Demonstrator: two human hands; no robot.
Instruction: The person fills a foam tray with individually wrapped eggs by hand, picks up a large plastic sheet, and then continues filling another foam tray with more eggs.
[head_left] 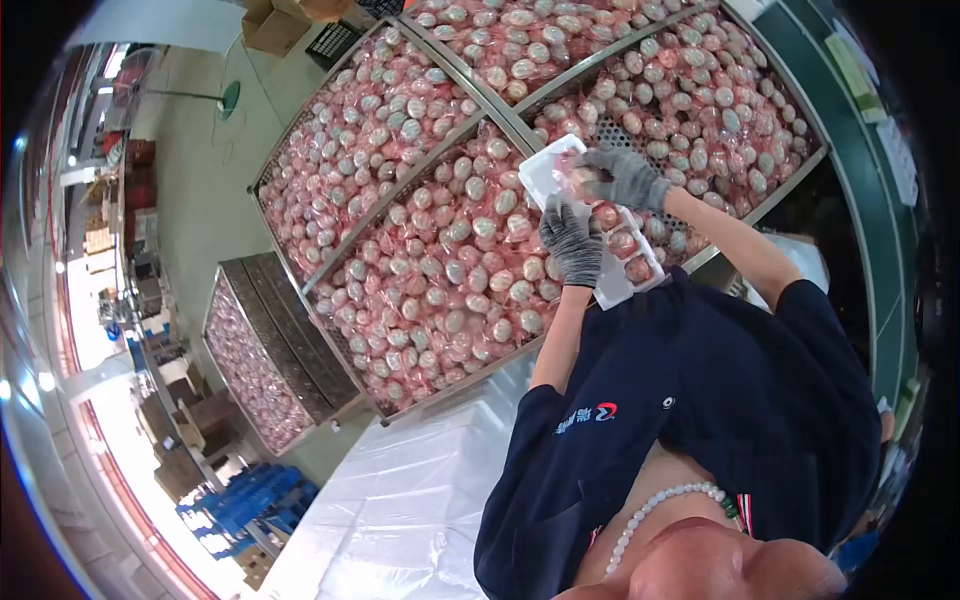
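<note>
A white foam tray (612,288) is tilted in front of my chest, with several eggs (621,244) in clear, red-printed wrappers sitting in its lower part. My left hand (572,243), in a grey striped knit glove, is closed around the tray's left side. My right hand (630,180), gloved the same way, is over the tray's upper part, fingers bent around a wrapped egg (582,180). Part of that egg is hidden by the fingers. Beneath both hands are metal bins of wrapped eggs (440,270).
Metal dividers (480,90) split the large bin into sections. A smaller bin of eggs (250,370) stands to the left. White sheeting (410,490) covers a surface at lower left. Farther off are a fan (228,100), a cardboard box (272,27) and blue pallets (250,500).
</note>
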